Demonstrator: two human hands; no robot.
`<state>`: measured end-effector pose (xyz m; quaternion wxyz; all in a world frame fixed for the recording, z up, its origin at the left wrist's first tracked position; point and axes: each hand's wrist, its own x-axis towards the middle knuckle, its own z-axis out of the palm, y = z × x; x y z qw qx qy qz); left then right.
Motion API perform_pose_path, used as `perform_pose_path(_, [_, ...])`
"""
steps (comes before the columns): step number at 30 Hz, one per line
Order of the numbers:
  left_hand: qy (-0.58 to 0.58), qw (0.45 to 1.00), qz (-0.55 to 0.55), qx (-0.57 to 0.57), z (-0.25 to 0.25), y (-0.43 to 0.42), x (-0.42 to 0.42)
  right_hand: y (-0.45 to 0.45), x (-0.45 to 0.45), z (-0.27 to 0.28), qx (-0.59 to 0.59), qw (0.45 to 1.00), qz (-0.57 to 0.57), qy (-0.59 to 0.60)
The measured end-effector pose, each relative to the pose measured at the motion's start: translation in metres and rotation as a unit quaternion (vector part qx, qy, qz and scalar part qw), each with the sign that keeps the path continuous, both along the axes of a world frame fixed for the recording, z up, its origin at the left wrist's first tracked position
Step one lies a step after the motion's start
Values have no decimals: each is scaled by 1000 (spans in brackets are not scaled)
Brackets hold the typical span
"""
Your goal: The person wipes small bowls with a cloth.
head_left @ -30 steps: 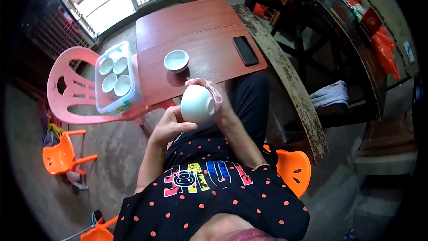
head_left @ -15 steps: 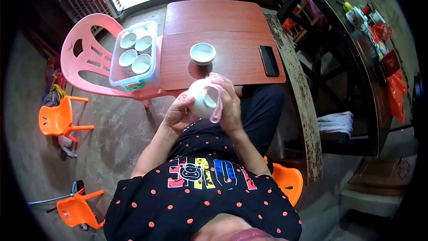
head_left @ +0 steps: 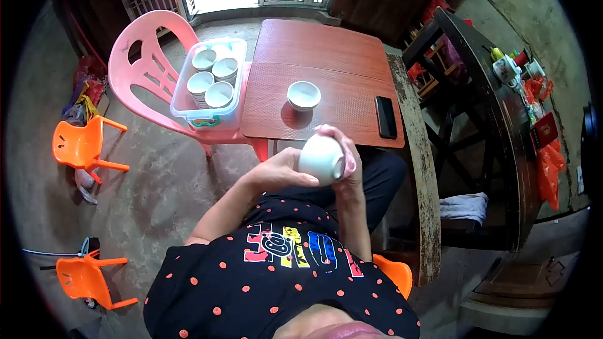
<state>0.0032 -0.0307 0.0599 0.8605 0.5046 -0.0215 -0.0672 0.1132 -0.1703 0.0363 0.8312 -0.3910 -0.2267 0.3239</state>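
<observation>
A white bowl (head_left: pixel 319 159) is held tilted on its side over my lap, just off the table's near edge. My left hand (head_left: pixel 281 171) grips it from the left, thumb along its outer wall. On the other side, my right hand (head_left: pixel 353 179) presses a pink cloth (head_left: pixel 349 158) against the bowl near its foot; part of the cloth is hidden by the fingers. Beyond them another white bowl (head_left: pixel 304 96) stands upright on the reddish-brown table (head_left: pixel 352 69).
A clear plastic bin (head_left: pixel 179 97) with several stacks of white bowls (head_left: pixel 219 95) rests on a pink chair (head_left: pixel 119 75). A black phone (head_left: pixel 386 117) lies at the table's right. Beside it runs a worn wooden bench (head_left: pixel 422 194). Orange stools (head_left: pixel 81 144) stand at left.
The bowl in my hands has turned, so its foot now faces right and down. The cloth has shifted behind its right side. The whole view has tilted and moved slightly.
</observation>
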Motion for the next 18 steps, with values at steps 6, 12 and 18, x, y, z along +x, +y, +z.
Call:
perform_pose_path(6, [17,986,41,-161,-17,-3,8,8,-1,10,-41,995,-72,-63])
perform_pose_path(12, [-59,997,37,39,-27,-5,13,15,-18,-19,93,977,-102,161])
perform_pose_path(18, [-67,992,105,-25,-29,-11,20,4,-27,-14,-7,990,-136,-25])
